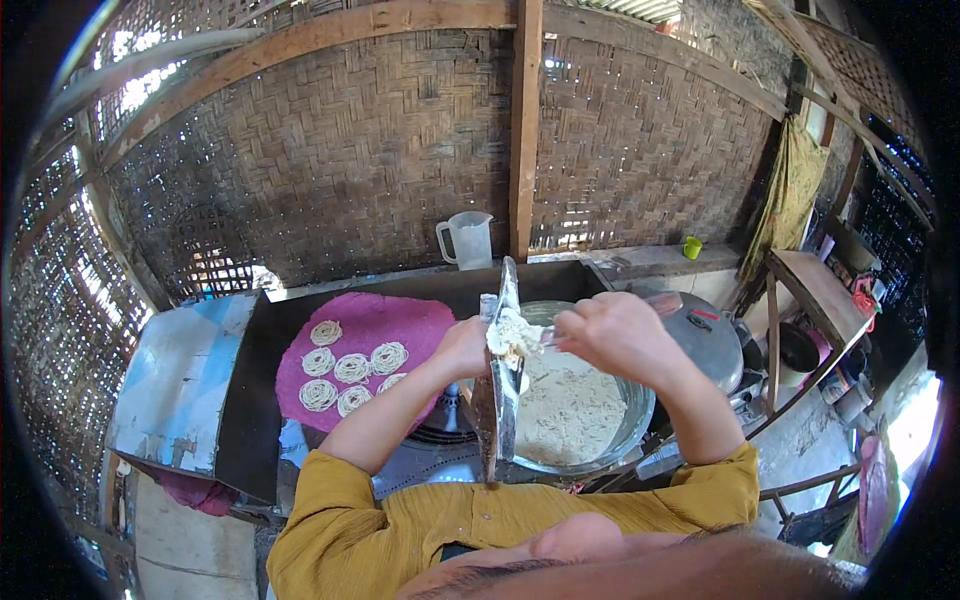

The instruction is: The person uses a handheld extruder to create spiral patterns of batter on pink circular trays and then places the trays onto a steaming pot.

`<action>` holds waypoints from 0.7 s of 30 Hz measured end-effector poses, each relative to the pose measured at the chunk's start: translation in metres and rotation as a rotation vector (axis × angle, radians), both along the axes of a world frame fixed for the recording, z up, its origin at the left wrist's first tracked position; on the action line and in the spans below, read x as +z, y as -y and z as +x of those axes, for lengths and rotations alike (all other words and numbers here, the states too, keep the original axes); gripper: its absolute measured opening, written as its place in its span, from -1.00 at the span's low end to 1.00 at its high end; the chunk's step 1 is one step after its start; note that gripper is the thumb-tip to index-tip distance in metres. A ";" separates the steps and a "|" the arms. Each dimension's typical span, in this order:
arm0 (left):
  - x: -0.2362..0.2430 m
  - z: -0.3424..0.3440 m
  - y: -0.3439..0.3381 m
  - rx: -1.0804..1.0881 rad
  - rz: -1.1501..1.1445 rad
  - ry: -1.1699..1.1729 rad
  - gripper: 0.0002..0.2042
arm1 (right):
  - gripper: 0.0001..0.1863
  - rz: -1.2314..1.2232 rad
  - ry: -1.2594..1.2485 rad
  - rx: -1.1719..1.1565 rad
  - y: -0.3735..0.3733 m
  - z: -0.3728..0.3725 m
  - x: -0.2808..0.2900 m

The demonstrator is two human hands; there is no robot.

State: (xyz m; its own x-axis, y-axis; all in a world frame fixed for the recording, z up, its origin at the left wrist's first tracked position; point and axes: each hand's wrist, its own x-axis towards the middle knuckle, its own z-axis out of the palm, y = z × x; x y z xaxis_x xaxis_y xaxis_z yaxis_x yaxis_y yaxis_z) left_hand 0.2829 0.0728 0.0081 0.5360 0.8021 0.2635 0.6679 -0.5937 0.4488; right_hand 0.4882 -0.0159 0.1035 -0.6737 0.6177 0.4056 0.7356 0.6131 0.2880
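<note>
In front of me stands an upright noodle press-like device (506, 425), a narrow frame of worn grey and brown material. A lump of white dough (515, 333) sits at its upper part. My left hand (463, 348) is against its left side, with the fingers mostly hidden behind the frame. Closed, my right hand (612, 335) grips a pale utensil (548, 338) that reaches to the dough; its exact shape is hard to make out. Below my right forearm lies a wide metal basin (645, 412) of pale, crumbly dough mixture (565, 415).
Left of the device, a round magenta mat (330, 318) carries several coiled noodle nests (352, 368). A clear plastic jug (467, 242) stands behind. A blue-white metal panel (180, 385) is at left; a large grey lid (698, 340), a small green cup (692, 247) and a wooden shelf (820, 290) are at right.
</note>
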 end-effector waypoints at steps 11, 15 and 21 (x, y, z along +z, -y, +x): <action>-0.006 -0.028 -0.024 -0.107 -0.397 0.589 -0.71 | -0.80 0.437 -0.376 -0.193 0.037 0.048 -0.008; -0.016 0.001 -0.032 -0.323 -0.476 0.748 -0.76 | -0.86 -0.299 -1.507 -0.026 -0.004 0.015 -0.094; -0.040 0.000 -0.048 -0.271 -0.125 0.517 -0.72 | -0.84 -0.522 -1.374 -0.130 0.010 -0.007 -0.128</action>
State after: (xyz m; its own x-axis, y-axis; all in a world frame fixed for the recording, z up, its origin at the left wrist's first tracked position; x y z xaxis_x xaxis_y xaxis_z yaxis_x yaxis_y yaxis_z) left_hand 0.2826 0.1211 -0.0318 0.5534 0.6961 0.4575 0.1759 -0.6345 0.7526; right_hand 0.4814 -0.0256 -0.0245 0.1169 0.9161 0.3836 0.2993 0.3358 -0.8931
